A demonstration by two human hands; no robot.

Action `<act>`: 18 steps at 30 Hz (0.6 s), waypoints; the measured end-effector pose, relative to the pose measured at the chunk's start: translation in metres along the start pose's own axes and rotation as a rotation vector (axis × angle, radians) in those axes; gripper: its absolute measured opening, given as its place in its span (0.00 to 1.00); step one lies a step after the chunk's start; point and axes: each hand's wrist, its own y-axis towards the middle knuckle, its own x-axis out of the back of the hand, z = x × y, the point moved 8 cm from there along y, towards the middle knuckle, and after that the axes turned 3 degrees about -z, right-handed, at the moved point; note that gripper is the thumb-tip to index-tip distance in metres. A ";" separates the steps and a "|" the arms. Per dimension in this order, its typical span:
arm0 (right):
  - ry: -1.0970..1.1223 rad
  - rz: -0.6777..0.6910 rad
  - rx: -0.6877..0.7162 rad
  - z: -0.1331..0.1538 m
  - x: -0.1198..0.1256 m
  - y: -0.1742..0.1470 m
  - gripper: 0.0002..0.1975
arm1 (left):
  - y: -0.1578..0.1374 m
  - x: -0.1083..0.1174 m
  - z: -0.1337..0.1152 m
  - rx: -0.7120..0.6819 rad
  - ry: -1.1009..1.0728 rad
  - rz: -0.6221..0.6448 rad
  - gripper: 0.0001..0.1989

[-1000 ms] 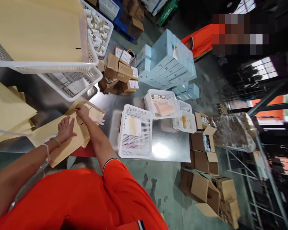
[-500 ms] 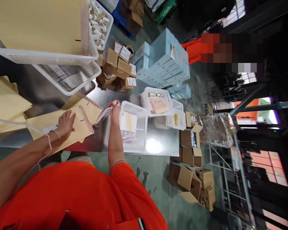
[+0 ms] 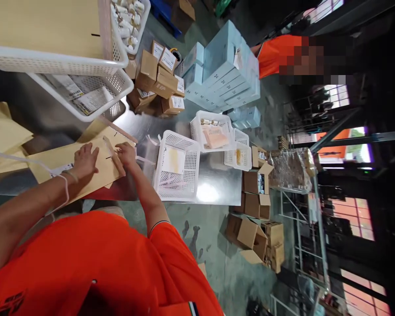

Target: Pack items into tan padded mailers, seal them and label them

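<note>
A yellow paper mailing envelope (image 3: 52, 153) with a white printed label lies on the metal table before me. My left hand (image 3: 85, 161) rests flat on it, fingers spread. At its right end, my right hand (image 3: 127, 155) has its bent fingers on the pale strip-edged flap (image 3: 113, 154); the fingertips are partly hidden. Under and behind this envelope another yellow envelope (image 3: 97, 128) shows. Thin white strips (image 3: 145, 160) lie on the table just right of my right hand. A white cord (image 3: 66, 191) hangs across my left forearm.
Right of my hands stands a white perforated basket (image 3: 197, 171) with paper inside. Farther along are a basket with pink pieces (image 3: 230, 142) and smaller baskets. Brown cartons (image 3: 148, 70) and pale blue boxes (image 3: 217, 57) stack behind. Baskets of envelopes (image 3: 116, 66) and bottles stand at upper left.
My right hand has moved left, from beside the basket to the envelope's flap. The white strips it held now lie on the table. My left hand stays on the envelope.
</note>
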 end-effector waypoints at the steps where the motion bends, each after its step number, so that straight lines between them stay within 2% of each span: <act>1: -0.010 0.028 0.027 0.008 -0.010 0.009 0.16 | 0.000 0.000 0.000 0.010 0.014 0.012 0.50; 3: -0.027 0.067 0.032 0.015 -0.022 0.027 0.17 | 0.000 0.000 -0.001 0.027 0.041 0.037 0.50; 6: -0.040 0.093 -0.035 0.009 -0.031 0.045 0.16 | 0.003 0.000 -0.001 0.033 0.037 0.055 0.50; 13: 0.131 0.057 -0.061 -0.009 -0.045 0.050 0.09 | 0.006 -0.004 0.000 0.047 -0.017 0.025 0.49; 16: 0.281 0.036 -0.098 -0.017 -0.043 0.050 0.08 | 0.003 -0.002 -0.001 0.048 -0.014 0.019 0.45; 18: 0.363 -0.001 -0.147 -0.030 -0.031 0.045 0.11 | 0.001 0.000 -0.001 0.042 -0.009 0.024 0.43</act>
